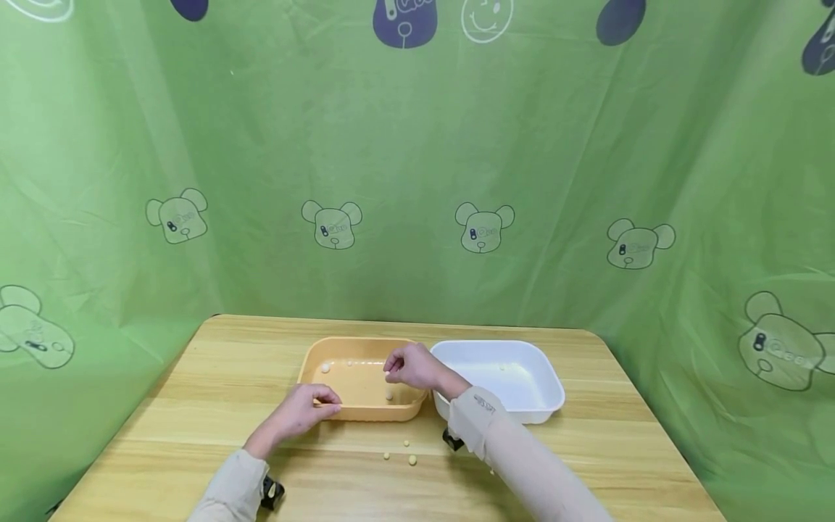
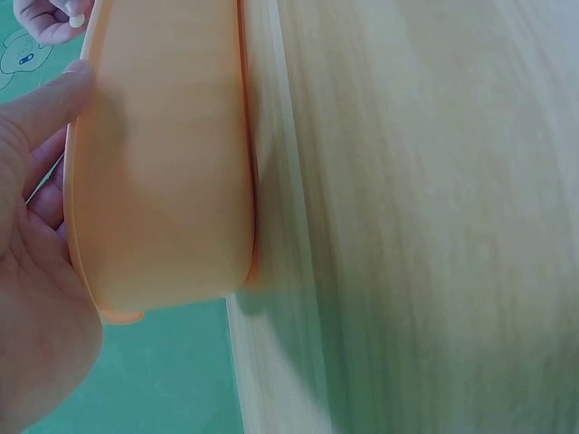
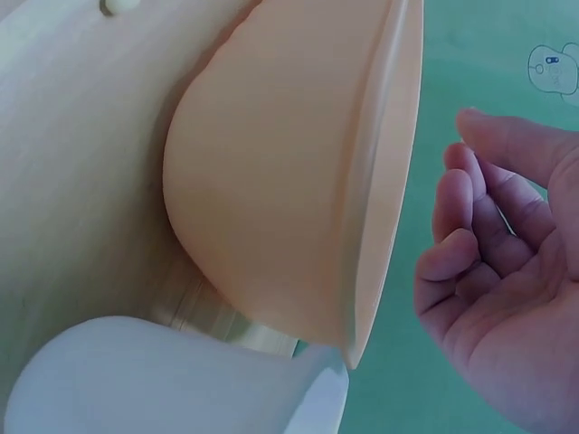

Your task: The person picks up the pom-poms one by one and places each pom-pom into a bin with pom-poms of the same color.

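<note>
My left hand point(image 1: 301, 412) grips the near rim of an orange plastic tray point(image 1: 365, 413) at its left corner. In the left wrist view, the thumb point(image 2: 56, 104) lies over the rim and the fingers are behind it. Above the tray's right side is my right hand point(image 1: 417, 366), pinching a small pale ball point(image 2: 77, 20) at its fingertips. The right wrist view shows its fingers point(image 3: 452, 203) curled beside the tray, the ball hidden there. Inside the tray lie several small balls, including a white one point(image 1: 325, 367) at the left and another ball point(image 1: 389, 396) near the front.
A white plastic tray point(image 1: 548, 415) stands right beside the orange one, partly behind my right forearm, with a tiny pale ball point(image 1: 502, 367) inside. Small yellowish balls, one larger point(image 1: 412, 460), lie on the wooden table point(image 1: 352, 486) in front. A green printed curtain point(image 1: 404, 283) surrounds the table.
</note>
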### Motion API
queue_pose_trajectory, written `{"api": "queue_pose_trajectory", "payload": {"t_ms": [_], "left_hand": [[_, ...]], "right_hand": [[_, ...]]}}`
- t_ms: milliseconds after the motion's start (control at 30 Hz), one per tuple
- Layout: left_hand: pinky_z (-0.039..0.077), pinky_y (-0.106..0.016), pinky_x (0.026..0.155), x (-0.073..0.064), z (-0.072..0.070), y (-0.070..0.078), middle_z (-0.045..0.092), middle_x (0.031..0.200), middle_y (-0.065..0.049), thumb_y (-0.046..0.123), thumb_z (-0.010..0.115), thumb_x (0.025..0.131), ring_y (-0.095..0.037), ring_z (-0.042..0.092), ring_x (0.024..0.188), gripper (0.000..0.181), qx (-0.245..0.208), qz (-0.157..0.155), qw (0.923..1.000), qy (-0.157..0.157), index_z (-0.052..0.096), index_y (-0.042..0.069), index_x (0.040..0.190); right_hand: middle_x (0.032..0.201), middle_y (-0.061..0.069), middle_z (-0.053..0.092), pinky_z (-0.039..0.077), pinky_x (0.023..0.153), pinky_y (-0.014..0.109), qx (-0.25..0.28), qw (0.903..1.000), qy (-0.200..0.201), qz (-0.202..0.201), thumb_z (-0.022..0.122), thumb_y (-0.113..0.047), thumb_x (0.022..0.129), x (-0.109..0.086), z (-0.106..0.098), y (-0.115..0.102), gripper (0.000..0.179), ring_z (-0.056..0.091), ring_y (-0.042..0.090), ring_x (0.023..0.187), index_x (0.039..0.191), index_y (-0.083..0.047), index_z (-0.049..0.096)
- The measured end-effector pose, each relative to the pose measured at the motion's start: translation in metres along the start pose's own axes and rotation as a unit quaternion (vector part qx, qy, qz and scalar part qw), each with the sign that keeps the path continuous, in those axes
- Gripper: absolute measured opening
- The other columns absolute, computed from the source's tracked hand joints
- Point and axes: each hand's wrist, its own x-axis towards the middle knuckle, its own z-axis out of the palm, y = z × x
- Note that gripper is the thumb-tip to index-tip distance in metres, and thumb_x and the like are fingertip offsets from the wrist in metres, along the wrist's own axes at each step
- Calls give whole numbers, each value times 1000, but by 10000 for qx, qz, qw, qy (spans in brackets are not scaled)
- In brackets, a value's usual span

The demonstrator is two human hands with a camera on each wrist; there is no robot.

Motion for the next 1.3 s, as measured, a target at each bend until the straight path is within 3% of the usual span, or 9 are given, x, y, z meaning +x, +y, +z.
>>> {"api": "queue_pose_trajectory", "payload": {"t_ms": [300, 867, 1300], "left_hand": [[50, -26, 74, 0, 0, -1, 65, 84, 14, 22, 69, 87, -6, 60, 80, 4, -7, -51, 10000, -27, 71, 19, 86], [50, -26, 72, 1, 1, 0, 65, 84, 12, 22, 69, 87, -8, 60, 80, 7, 29, 42, 10000, -29, 70, 15, 86], [50, -26, 74, -1, 0, 2, 65, 84, 14, 22, 68, 87, -6, 60, 81, 6, -1, -63, 10000, -45, 71, 17, 87]], "right_hand": [[71, -3, 62, 49, 65, 22, 100, 9999, -25, -55, 72, 0, 77, 5, -3, 7, 11, 56, 7, 67, 88, 2, 68], [74, -2, 65, 49, 68, 23, 194, 9992, -79, 332, 72, -2, 80, 19, -4, 6, 9, 59, 9, 70, 89, -2, 70], [76, -2, 66, 50, 68, 23, 231, 9992, -92, 322, 71, -4, 80, 28, 1, 3, 14, 59, 10, 70, 93, 1, 70]]}}
